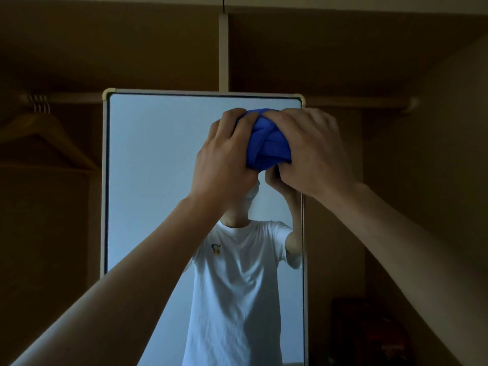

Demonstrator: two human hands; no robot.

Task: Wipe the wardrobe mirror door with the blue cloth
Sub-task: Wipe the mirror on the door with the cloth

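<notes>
A tall mirror [148, 167] in a pale frame stands straight ahead inside the dark wooden wardrobe. A bunched blue cloth [268, 143] is held up in front of the mirror's upper right part, close below its top edge. My left hand [224, 157] grips the cloth's left side and my right hand [314, 151] grips its right side, so the cloth is squeezed between them. Whether the cloth touches the glass I cannot tell. The mirror reflects a person in a white T-shirt with arms raised.
A clothes rail [356, 101] runs behind the mirror's top. Wooden hangers [45, 128] hang at the left. A pale vertical post [223, 51] rises above the mirror. A dark object [369, 334] sits low at the right.
</notes>
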